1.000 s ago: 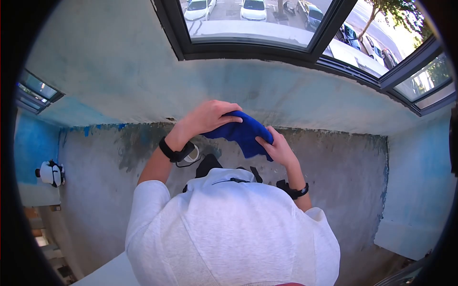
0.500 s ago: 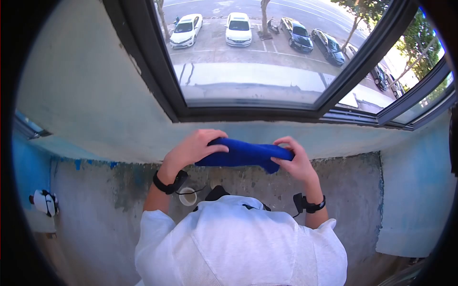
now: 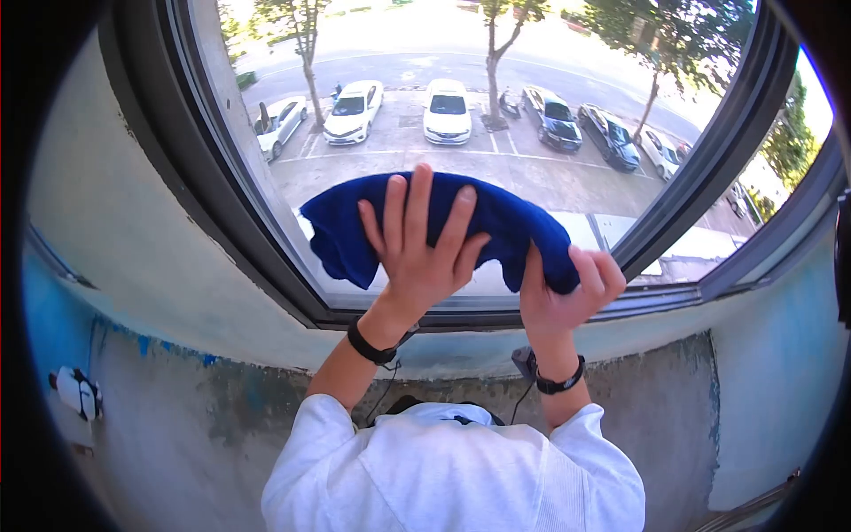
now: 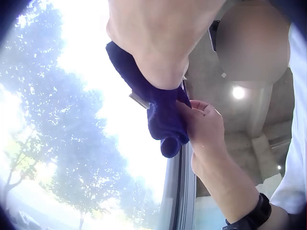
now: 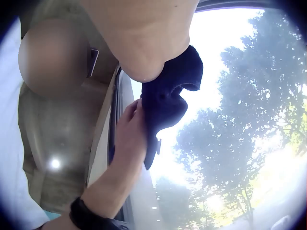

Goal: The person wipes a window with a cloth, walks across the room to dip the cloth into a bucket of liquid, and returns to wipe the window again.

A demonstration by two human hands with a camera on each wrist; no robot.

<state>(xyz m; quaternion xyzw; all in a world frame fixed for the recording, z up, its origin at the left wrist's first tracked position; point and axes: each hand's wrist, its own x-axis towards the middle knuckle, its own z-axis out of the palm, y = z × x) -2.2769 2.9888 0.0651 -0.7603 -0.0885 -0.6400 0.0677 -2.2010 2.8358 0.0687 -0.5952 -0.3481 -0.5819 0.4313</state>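
A blue cloth [image 3: 523, 213] is stretched sideways in front of the window pane [image 3: 550, 164] in the head view. Spread over its middle, my left hand [image 3: 424, 257] rests on the cloth with fingers straight and apart. At the cloth's right end, my right hand [image 3: 565, 297] pinches the edge between thumb and curled fingers. The left end hangs loose in folds. Both wrist views catch the cloth [image 4: 165, 115] bunched between the hands close to the glass, with the left hand [image 5: 129, 141] lying along it in the right wrist view.
A dark window frame [image 3: 222, 177] surrounds the pane, and a dark upright [image 3: 700, 191] divides it from a narrower pane at right. Below runs a pale blue wall [image 3: 461, 362]. A white object with black straps [image 3: 78, 393] stands far left. Parked cars and trees show outside.
Both hands have risen with the cloth from below the sill to in front of the pane. The left hand has gone from gripping the cloth's end to lying spread on it. The head view has tilted up.
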